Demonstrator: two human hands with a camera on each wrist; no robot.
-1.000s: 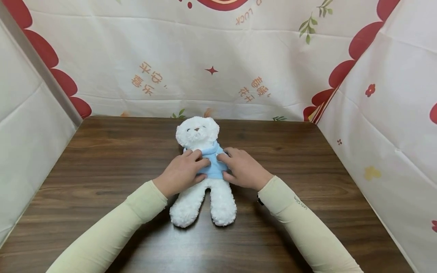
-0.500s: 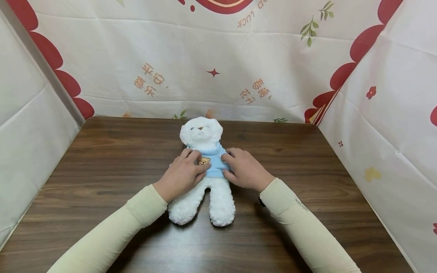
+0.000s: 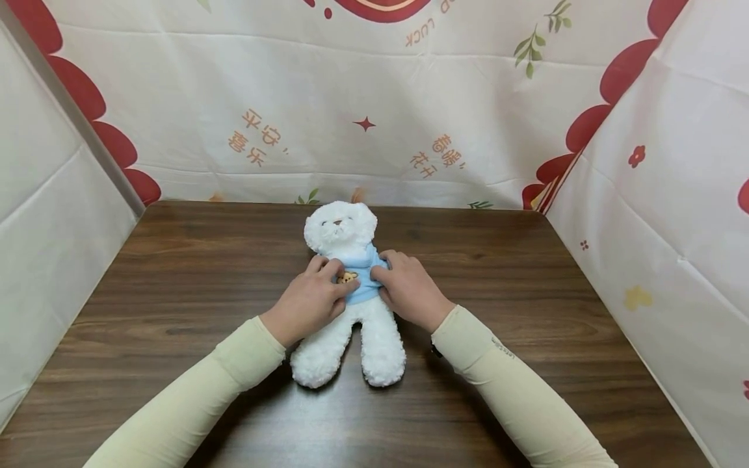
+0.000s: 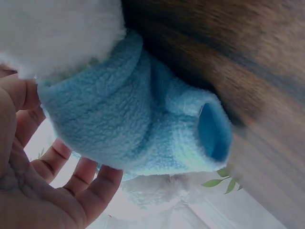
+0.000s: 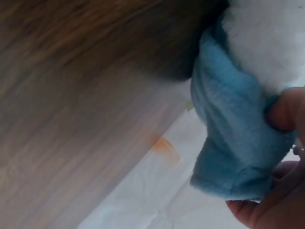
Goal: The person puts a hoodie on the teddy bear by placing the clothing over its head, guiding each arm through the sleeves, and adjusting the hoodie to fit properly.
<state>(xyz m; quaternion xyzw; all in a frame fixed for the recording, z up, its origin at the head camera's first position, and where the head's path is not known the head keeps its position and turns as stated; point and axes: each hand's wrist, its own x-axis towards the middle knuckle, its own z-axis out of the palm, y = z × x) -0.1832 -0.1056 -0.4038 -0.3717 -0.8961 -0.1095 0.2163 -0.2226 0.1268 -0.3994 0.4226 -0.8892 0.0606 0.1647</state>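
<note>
While the bear (image 3: 361,313) lies face-up near the centre of the frame, an uneven pull is my worry.
I see the right hand (image 3: 412,286) pinching the blue shirt (image 3: 364,292) at one side; the left hand (image 3: 310,296) touches the other, though I cannot tell whether it grips. A harder tug on one side could, I judge, twist the shirt or skid the bear over the glossy bench (image 3: 175,273). The sleeve (image 4: 188,133), right of centre in the left-wrist view, might snag.

White plush bear (image 3: 358,312) on table (image 3: 497,273)
</note>
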